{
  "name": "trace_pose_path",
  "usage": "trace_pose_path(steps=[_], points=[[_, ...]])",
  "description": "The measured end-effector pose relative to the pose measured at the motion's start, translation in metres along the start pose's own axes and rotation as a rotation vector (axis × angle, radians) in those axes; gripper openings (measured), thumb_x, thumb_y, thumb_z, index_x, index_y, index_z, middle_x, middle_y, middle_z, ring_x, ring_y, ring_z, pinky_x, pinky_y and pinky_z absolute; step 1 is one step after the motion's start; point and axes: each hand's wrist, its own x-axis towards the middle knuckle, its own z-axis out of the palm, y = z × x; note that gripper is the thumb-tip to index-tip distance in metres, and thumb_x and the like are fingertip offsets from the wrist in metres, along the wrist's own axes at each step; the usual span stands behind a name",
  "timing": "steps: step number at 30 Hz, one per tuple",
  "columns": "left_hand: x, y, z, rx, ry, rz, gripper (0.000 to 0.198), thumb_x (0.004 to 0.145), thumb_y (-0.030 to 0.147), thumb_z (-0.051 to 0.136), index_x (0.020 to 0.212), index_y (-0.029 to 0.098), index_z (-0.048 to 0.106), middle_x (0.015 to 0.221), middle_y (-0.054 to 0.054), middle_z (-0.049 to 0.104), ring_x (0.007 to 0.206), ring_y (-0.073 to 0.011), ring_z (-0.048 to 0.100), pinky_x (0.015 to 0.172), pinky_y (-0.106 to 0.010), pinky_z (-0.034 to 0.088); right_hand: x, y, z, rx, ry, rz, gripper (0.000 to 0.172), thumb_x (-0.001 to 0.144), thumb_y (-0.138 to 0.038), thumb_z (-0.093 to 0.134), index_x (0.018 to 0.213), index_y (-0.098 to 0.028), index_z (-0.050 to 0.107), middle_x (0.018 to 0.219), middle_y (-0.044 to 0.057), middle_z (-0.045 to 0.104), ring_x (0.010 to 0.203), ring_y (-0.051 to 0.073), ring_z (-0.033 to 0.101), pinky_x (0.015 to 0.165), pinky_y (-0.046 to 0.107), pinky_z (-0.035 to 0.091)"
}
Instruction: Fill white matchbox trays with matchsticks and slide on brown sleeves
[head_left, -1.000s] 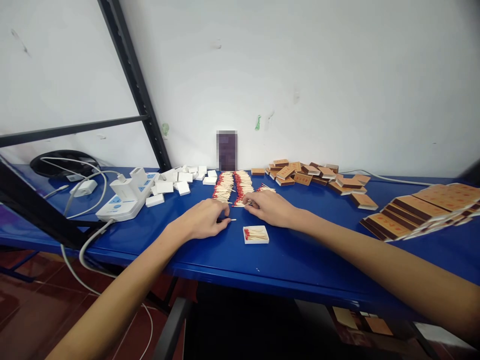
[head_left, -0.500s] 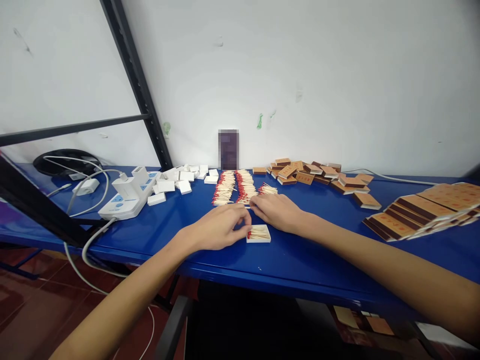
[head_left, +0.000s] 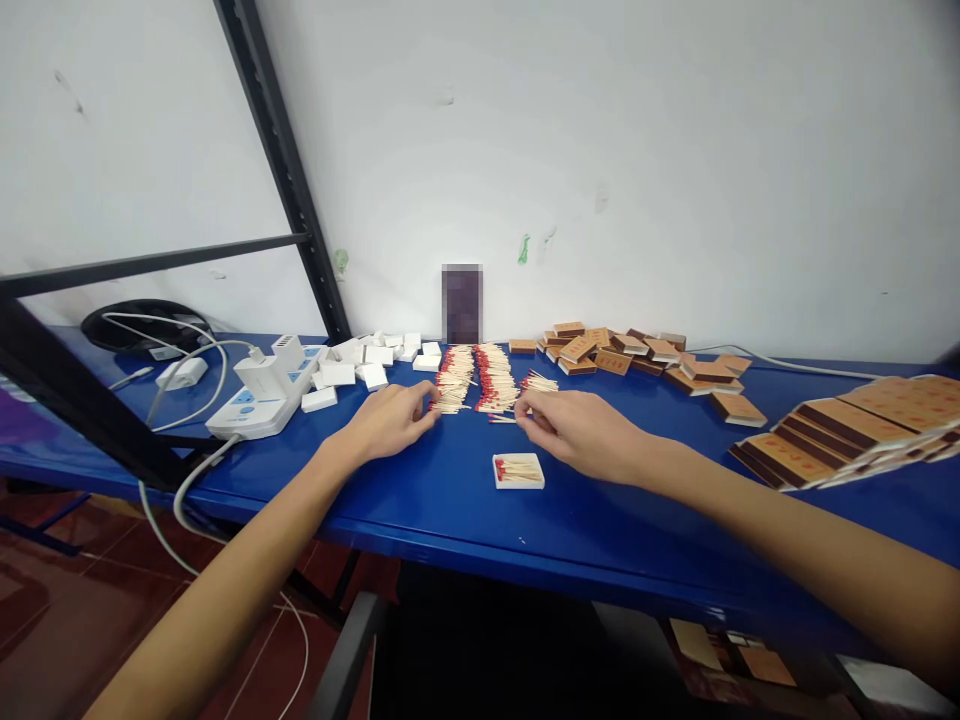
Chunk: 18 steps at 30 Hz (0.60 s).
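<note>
We hold our left hand (head_left: pixel 396 420) left of the frame's centre, its thumb and forefinger only narrowly parted at the near end of the left row of matches (head_left: pixel 454 376); we cannot tell whether it grips any of them. Our right hand (head_left: pixel 581 428), just right of the centre, has its fingertips drawn together at the ends of a few loose matches (head_left: pixel 502 420), and whether it pinches one is too small to tell. Between our hands, in the middle of the frame, the right row of matches (head_left: pixel 493 376) runs beside the left one, red heads towards the left. A smaller heap of matches (head_left: pixel 538 381) lies just beyond our right hand. Below centre, on the blue surface (head_left: pixel 442 510), we see a white tray (head_left: pixel 519 485) partly filled with matches, touched by neither hand. White boxes (head_left: pixel 337 374) pile up left of centre, near a power strip (head_left: pixel 264 404). Orange and brown matchboxes (head_left: pixel 578 348) lie right of centre, and a larger stack of matchboxes (head_left: pixel 855 428) leans at the right edge.
</note>
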Motion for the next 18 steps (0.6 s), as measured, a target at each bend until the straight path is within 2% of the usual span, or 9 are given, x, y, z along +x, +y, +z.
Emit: trace_pose_path(steps=[4, 6, 8, 14, 18], points=[[-0.002, 0.002, 0.005, 0.076, -0.021, 0.032, 0.021, 0.094, 0.034, 0.044, 0.096, 0.021, 0.061, 0.077, -0.002, 0.066, 0.066, -0.0181, 0.058, 0.059, -0.028, 0.033, -0.018, -0.009, -0.008, 0.228, -0.077, -0.020, 0.018, 0.096, -0.027, 0.043, 0.081, -0.020, 0.052, 0.064, -0.002, 0.055, 0.056, 0.012, 0.044, 0.056, 0.026, 0.030], [0.000, 0.002, 0.006, 0.097, -0.036, 0.036, 0.020, 0.094, 0.032, 0.043, 0.093, 0.021, 0.060, 0.079, -0.003, 0.066, 0.069, -0.0194, 0.059, 0.060, -0.028, 0.033, -0.021, -0.008, -0.008, 0.268, -0.123, -0.006, 0.020, 0.095, -0.028, 0.043, 0.079, -0.021, 0.052, 0.060, -0.003, 0.050, 0.053, 0.012, 0.041, 0.055, 0.026, 0.030], [0.001, 0.002, 0.007, 0.102, -0.054, 0.038, 0.019, 0.094, 0.030, 0.041, 0.091, 0.022, 0.058, 0.081, -0.004, 0.066, 0.070, -0.0203, 0.059, 0.061, -0.029, 0.034, -0.018, -0.002, -0.006, 0.248, -0.116, 0.027, 0.021, 0.095, -0.030, 0.043, 0.079, -0.021, 0.054, 0.059, -0.003, 0.050, 0.053, 0.013, 0.041, 0.055, 0.026, 0.029], [0.001, 0.005, 0.004, 0.093, -0.120, 0.049, 0.022, 0.097, 0.031, 0.035, 0.094, 0.020, 0.054, 0.084, -0.006, 0.065, 0.073, -0.0213, 0.060, 0.063, -0.030, 0.035, 0.007, 0.021, 0.015, 0.071, -0.041, 0.085, 0.016, 0.095, -0.031, 0.045, 0.096, -0.021, 0.057, 0.076, 0.002, 0.063, 0.068, 0.017, 0.054, 0.060, 0.027, 0.031], [-0.007, 0.037, -0.004, -0.063, -0.109, 0.180, 0.021, 0.099, 0.031, 0.035, 0.094, 0.020, 0.052, 0.079, -0.003, 0.064, 0.068, -0.0174, 0.057, 0.063, -0.028, 0.037, 0.013, 0.024, 0.030, 0.042, -0.081, 0.098, 0.015, 0.097, -0.031, 0.044, 0.096, -0.021, 0.055, 0.086, 0.005, 0.067, 0.074, 0.019, 0.058, 0.062, 0.027, 0.033]])
